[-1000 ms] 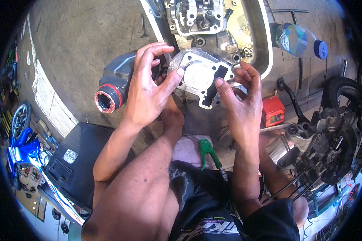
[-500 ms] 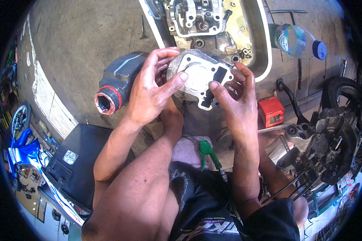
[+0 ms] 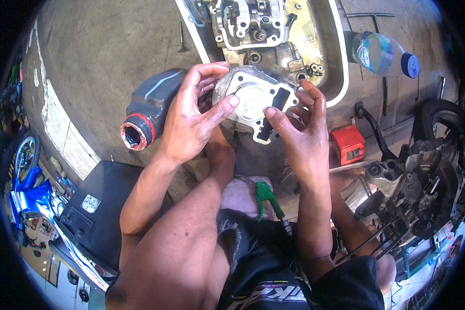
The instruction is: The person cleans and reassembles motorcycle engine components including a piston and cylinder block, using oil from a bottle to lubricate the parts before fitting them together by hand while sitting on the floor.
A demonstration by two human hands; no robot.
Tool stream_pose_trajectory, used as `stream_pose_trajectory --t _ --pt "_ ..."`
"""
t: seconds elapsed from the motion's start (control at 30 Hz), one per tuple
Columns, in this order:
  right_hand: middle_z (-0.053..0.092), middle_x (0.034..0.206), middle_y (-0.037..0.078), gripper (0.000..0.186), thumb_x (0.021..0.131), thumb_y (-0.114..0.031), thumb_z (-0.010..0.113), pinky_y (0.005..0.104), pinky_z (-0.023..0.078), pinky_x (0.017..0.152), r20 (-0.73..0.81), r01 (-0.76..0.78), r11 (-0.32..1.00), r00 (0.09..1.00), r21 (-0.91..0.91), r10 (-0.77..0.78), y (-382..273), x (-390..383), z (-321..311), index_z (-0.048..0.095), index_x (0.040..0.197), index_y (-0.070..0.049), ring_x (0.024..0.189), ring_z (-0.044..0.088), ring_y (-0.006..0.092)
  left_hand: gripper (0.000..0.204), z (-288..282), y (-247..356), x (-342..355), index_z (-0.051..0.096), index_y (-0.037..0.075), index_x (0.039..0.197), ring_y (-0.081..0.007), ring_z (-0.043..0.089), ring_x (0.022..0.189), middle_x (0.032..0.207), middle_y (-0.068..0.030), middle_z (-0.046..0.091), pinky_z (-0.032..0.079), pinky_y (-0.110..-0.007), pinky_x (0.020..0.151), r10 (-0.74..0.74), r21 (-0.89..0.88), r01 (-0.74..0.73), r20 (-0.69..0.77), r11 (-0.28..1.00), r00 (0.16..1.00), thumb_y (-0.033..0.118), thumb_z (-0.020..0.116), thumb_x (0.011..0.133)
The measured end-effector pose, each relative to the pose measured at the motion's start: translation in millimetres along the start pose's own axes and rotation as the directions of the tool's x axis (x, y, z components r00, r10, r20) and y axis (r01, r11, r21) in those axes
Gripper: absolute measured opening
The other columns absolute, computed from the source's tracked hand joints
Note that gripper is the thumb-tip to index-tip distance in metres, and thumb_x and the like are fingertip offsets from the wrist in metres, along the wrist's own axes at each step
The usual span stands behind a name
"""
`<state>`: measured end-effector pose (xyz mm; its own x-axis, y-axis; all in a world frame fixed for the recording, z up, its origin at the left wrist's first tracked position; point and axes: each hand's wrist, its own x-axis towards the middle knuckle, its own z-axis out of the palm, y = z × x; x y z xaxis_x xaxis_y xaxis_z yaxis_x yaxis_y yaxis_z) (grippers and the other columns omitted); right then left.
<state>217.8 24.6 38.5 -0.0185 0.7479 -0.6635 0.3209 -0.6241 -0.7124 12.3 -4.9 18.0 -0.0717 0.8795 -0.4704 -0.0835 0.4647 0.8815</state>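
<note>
Between my two hands is a silver cylinder block (image 3: 261, 80), its flat face turned up. A round bore with a pale disc inside and a dark slot beside it show on that face. My left hand (image 3: 188, 126) curls round the block's left side, thumb on the face near the bore. On the opposite side my right hand (image 3: 302, 132) grips the edge, thumb by the dark slot and fingers bent behind. The block's underside is hidden. Just beyond it a cylinder head (image 3: 253, 23) with valve gear sits in a white-rimmed tray (image 3: 340, 67).
A dark plastic container (image 3: 155, 103) with a red-ringed neck stands left of my left hand. At right are a plastic bottle (image 3: 374, 54), a red box (image 3: 347, 144) and an engine assembly (image 3: 423, 186). A green air blow gun (image 3: 267, 196) lies near my lap; an engine valve (image 3: 182, 41) lies on the floor.
The cylinder block has shifted very slightly left and toward me, with both hands still on it. My grip looks the same.
</note>
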Motion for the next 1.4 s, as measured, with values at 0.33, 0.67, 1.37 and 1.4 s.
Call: stream_pose_trajectory --t 0.33,0.67,1.37,1.4 --pt "0.054 0.137 0.026 0.088 0.081 -0.028 0.088 0.0441 0.054 0.095 0.001 -0.029 1.0 1.0 0.011 0.029 -2 2 -2 0.036 0.149 -0.005 0.115 0.061 0.0331 0.049 1 3 3 0.052 0.002 0.131 -0.0219 0.054 0.128 0.14 -0.0126 0.053 0.043 -0.037 0.11 0.01 0.013 -0.01 0.02 1.0 1.0 0.016 0.077 0.091" --pt "0.057 0.134 0.026 0.085 0.082 -0.027 0.087 0.0429 0.053 0.097 0.005 0.0 1.0 1.0 0.018 0.0 5 3 -1 0.038 0.147 -0.003 0.113 0.063 0.0324 0.046 2 3 1 0.052 0.002 0.13 -0.0192 0.056 0.125 0.134 -0.0108 0.057 0.044 -0.035 0.108 0.013 -0.035 -0.012 0.037 0.999 0.999 0.008 0.075 0.091" --pt "0.055 0.131 0.02 0.087 0.079 -0.032 0.087 0.034 0.05 0.091 0.02 -0.031 0.996 0.999 0.081 0.029 -1 2 -4 0.044 0.147 0.0 0.11 0.059 0.0224 0.039 1 -5 3 0.058 0.001 0.123 -0.0144 0.061 0.113 0.122 -0.0077 0.065 0.049 -0.03 0.1 0.059 -0.027 -0.058 0.025 0.998 0.998 0.009 0.076 0.09" --pt "0.055 0.131 0.02 0.088 0.078 -0.032 0.087 0.0339 0.05 0.091 0.018 -0.032 0.997 0.999 0.076 0.031 -1 2 -4 0.044 0.147 0.0 0.111 0.059 0.0225 0.038 0 -5 3 0.058 0.001 0.123 -0.0144 0.061 0.113 0.122 -0.0079 0.065 0.048 -0.03 0.101 0.064 -0.018 -0.064 0.024 0.998 0.998 0.008 0.076 0.09"
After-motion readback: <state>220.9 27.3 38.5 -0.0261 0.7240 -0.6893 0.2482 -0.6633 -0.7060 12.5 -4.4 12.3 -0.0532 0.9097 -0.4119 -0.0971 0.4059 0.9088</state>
